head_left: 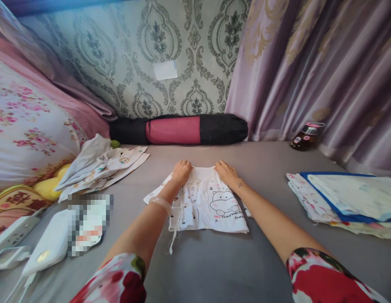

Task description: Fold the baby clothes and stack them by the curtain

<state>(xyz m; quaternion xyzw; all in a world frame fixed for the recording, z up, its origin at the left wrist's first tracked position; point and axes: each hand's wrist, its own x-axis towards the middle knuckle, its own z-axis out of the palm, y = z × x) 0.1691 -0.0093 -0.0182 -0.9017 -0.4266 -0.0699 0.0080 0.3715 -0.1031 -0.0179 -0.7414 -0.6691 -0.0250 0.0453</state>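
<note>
Along the far edge of the gray surface [201,269] lies a black-and-pink roll [173,129]; left hand [182,172] and right hand [226,171], apart, clamp a white shirt [211,206] at its top

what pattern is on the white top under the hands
The white top has a cartoon animal, lettering and small scattered prints; head view shows it.

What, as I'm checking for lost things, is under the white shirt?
Grey sheet shows around the white shirt, whose top edge the left hand and right hand hold. Anything directly beneath is covered and cannot be seen.
</note>
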